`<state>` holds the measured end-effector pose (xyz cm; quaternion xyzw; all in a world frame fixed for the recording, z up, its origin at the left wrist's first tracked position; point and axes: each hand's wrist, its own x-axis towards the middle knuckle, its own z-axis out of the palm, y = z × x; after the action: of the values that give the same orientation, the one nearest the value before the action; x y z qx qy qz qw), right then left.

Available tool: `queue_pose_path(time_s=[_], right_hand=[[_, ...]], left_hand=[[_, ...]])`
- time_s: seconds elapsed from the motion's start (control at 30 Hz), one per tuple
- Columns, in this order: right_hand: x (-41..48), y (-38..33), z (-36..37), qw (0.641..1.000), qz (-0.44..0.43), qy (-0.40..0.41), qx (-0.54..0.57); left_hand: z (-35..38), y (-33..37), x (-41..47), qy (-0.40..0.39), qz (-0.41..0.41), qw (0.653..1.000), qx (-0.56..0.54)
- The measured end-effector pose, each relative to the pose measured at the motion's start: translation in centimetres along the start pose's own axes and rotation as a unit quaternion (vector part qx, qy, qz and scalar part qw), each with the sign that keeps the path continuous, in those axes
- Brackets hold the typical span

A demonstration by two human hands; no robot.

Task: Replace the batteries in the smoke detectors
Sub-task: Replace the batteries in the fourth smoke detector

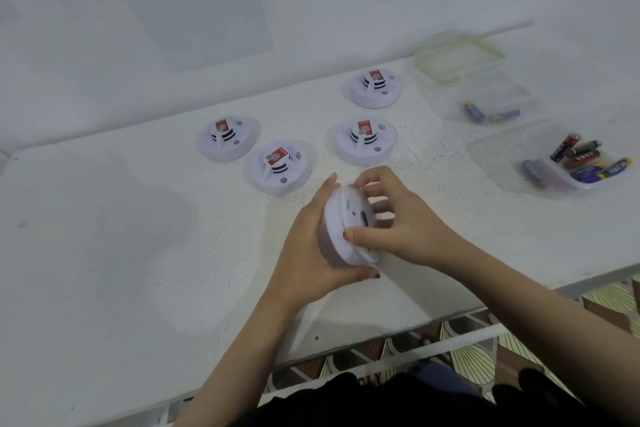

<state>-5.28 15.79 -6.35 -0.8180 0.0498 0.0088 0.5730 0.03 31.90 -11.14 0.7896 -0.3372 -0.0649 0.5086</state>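
Note:
I hold a white round smoke detector [337, 229] on its edge above the white table [121, 236]. My left hand [308, 246] cups its left side and underside. My right hand [391, 218] grips its right face, thumb on the near rim and fingers curled over the top. Several more white detectors with red labels sit upright behind: one at the left [225, 140], one in the middle [278, 166], one at the right [363, 142], one further back [375, 87].
A clear tub [502, 163] at the right holds several batteries [581, 159]. Behind it a second clear tub [519, 94] holds a few blue batteries [485, 113], with a green-rimmed lid [460, 57] beyond. A paper sheet [197, 3] hangs on the wall. The table's front edge runs just below my arms.

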Motion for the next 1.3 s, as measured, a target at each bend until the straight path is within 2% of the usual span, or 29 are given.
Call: queue_pose_path(time_s=[0.03,0.1,0.13,0.2,0.37,0.53,1.3], right_hand=[[0.0,0.3,0.1,0.995,0.014,-0.016,0.101],[0.0,1.0,0.1,0.955,0.046,-0.045,0.291],[0.1,1.3,0.1,0.934,0.054,-0.058,0.348],[0.0,2.0,-0.2,0.914,0.041,-0.076,0.396],[0.0,3.3,-1.4,0.922,0.048,-0.073,0.378],[-0.3,3.7,-1.5,0.961,0.0,-0.102,0.256],[-0.3,5.1,-1.4,0.972,-0.021,-0.086,0.219]], left_hand=[[0.0,-0.1,0.0,-0.002,-0.005,1.0,-0.009],[0.0,-0.3,-0.1,0.0,-0.011,1.0,-0.023],[0.0,-0.3,-0.1,0.003,-0.011,1.0,-0.026],[-0.1,-0.4,-0.1,0.011,-0.008,0.999,-0.03],[-0.2,-1.0,0.1,0.032,-0.006,0.998,-0.054],[-0.3,-1.3,0.2,0.022,-0.024,0.997,-0.064],[-0.4,-1.4,0.3,-0.005,-0.051,0.997,-0.065]])
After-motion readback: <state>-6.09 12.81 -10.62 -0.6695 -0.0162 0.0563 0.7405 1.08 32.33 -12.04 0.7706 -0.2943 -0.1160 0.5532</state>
